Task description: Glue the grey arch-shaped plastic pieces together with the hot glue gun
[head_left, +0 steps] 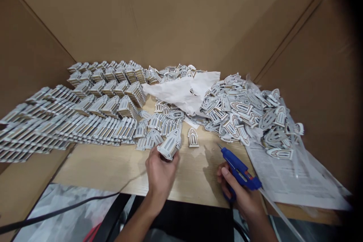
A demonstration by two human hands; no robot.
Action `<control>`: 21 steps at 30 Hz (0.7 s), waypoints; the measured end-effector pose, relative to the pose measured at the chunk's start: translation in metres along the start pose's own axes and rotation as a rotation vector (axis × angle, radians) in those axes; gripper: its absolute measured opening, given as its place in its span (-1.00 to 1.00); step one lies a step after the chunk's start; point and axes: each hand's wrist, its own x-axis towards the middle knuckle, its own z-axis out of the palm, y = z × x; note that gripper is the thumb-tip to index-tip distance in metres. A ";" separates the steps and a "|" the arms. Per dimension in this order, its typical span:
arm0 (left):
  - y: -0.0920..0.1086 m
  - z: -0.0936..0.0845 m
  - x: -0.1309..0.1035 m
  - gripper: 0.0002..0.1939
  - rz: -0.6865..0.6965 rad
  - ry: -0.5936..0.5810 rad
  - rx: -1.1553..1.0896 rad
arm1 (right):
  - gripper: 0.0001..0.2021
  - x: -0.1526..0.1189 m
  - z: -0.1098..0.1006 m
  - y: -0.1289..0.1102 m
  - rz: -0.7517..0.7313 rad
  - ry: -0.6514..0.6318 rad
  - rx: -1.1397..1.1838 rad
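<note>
My left hand (pixel 162 168) is closed around a small stack of grey-white arched window-shaped pieces (pixel 170 143), held just above the table's front half. In my right hand (pixel 236 187) is a blue hot glue gun (pixel 238 166), gripped by its handle with the nozzle pointing up and left. A clear glue stick (pixel 280 211) trails out of its back end. Between the two hands, a single arched piece with brown tracery (pixel 193 138) lies flat on the table. Just behind my left hand, more grey pieces (pixel 151 138) lie loosely grouped.
Neat stacks of arched pieces (pixel 112 106) fill the left side. A loose heap (pixel 227 109) covers the right, beside crumpled white paper (pixel 181 92) and a printed sheet under plastic (pixel 283 181). Cardboard walls (pixel 181 19) enclose the table (pixel 113 162). A black cable (pixel 70 206) crosses the lower left.
</note>
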 end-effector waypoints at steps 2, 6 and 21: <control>0.001 -0.004 0.001 -0.71 0.014 0.023 0.014 | -0.58 0.000 -0.001 -0.001 -0.002 -0.016 -0.011; 0.002 -0.010 0.002 -0.69 -0.003 0.030 0.008 | -0.58 -0.001 0.000 -0.003 0.000 -0.021 -0.008; -0.006 -0.024 0.009 -0.60 -0.013 0.058 -0.049 | -0.57 -0.001 0.003 -0.005 -0.003 0.015 -0.018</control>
